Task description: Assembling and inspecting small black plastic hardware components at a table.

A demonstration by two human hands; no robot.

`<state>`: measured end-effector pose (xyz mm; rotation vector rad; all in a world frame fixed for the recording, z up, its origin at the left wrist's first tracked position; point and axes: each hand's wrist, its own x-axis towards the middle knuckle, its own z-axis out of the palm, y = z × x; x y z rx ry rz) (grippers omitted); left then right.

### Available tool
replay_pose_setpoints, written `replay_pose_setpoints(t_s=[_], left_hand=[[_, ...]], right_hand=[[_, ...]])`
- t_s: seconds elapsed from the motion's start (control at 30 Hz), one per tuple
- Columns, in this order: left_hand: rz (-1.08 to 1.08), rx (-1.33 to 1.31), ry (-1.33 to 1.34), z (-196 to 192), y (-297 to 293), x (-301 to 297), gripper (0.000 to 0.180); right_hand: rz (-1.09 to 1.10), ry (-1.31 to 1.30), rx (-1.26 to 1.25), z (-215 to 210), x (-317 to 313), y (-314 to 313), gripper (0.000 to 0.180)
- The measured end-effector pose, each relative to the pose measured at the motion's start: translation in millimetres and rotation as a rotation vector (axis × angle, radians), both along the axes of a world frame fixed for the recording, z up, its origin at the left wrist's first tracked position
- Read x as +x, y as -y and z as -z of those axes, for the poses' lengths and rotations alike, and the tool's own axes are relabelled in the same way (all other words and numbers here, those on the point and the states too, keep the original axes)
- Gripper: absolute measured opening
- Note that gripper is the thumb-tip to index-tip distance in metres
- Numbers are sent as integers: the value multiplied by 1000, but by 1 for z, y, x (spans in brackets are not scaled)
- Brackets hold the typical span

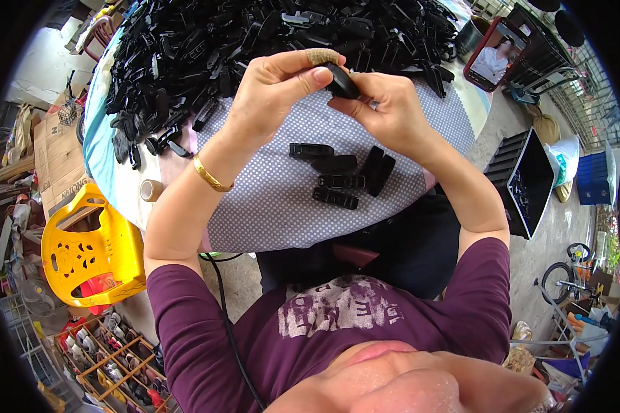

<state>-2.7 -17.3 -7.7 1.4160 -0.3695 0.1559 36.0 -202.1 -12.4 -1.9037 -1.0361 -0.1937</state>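
Observation:
Between my two hands, above the table, is a small black plastic part (343, 82) with a smooth rounded side. My left hand (272, 89) pinches its upper end with thumb and index finger; a tan wrap (322, 56) covers that index fingertip. At the lower right end, my right hand (396, 113) grips the same part with thumb and fingers. What kind of part it is, I cannot make out. Several similar black pieces (335, 163) lie just below my hands on the dotted grey cloth (269, 213). Beyond my hands spreads a large heap of black plastic parts (179, 58).
A roll of tape (150, 190) rests at the table's left edge, above a yellow plastic chair (93, 248). To the far right stands a phone (497, 54) with a lit screen. A black crate (539, 180) holding small dark pieces is right of the table. A black cable (222, 296) hangs by my left side.

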Motion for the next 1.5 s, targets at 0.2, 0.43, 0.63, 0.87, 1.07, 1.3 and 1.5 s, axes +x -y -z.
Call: replay_pose_setpoints(t_s=[0.2,0.43,0.63,0.87,1.07,1.3,1.5], left_hand=[[73,732,-104,-15,2,-15,32],[111,861,-34,-23,15,-22,36],[-427,1296,443,15,-21,10,27],[-472,1401,448,18,-6,10,19],[-470,1135,322,17,-6,6,38],[-174,414,-269,1,-9,6,38],[-109,-41,-307,6,-1,5,34]], right_hand=[[-64,268,-326,0,36,17,29],[119,465,-526,19,23,0,34],[75,462,-485,20,25,1,28],[111,595,-556,17,35,-1,19],[1,685,-302,12,48,2,18],[-46,183,-70,8,45,5,16],[-8,-49,-37,8,40,3,20]])
